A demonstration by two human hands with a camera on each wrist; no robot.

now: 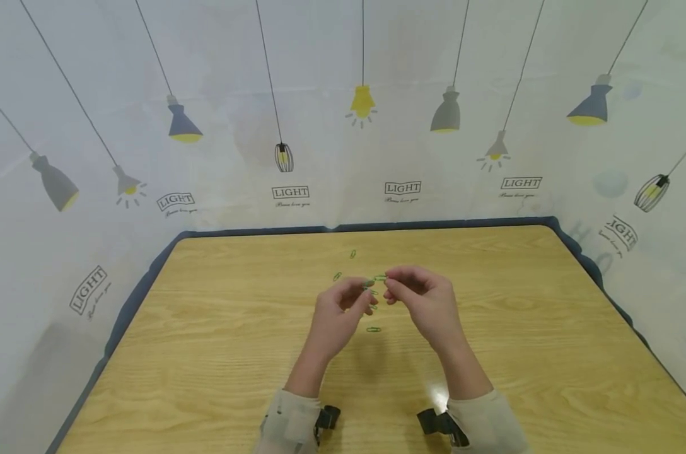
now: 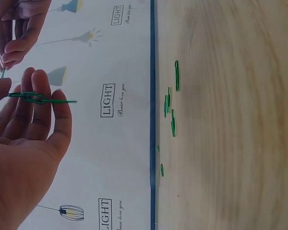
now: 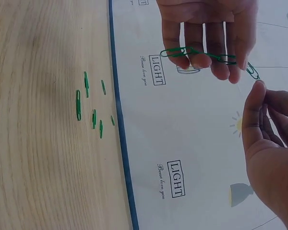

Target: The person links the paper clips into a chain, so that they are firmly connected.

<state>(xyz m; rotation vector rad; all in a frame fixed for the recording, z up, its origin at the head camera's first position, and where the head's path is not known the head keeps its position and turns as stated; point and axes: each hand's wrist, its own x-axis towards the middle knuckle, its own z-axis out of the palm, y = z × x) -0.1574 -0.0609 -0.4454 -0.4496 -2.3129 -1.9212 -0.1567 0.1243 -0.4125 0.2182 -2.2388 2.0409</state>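
Note:
My left hand (image 1: 336, 314) pinches a short chain of linked green paper clips (image 2: 36, 98) between thumb and fingers. The chain lies across the insides of the fingers, its free end reaching past them in the left wrist view. At the far end of a green paper clip (image 1: 380, 277), my right hand (image 1: 430, 309) pinches with thumb and fingertip. This clip bridges the small gap between both hands, its other end at the left thumb and fingertips. In the right wrist view the bridging clip (image 3: 252, 72) slants from the left thumb down to the right thumb tip.
Several loose green paper clips lie on the wooden table (image 1: 218, 328), among them a near one (image 1: 374, 330), a far one (image 1: 352, 254) and one at left (image 1: 337, 276). Behind the table's dark blue edging rises a white wall covering (image 1: 331, 189) printed with lamps.

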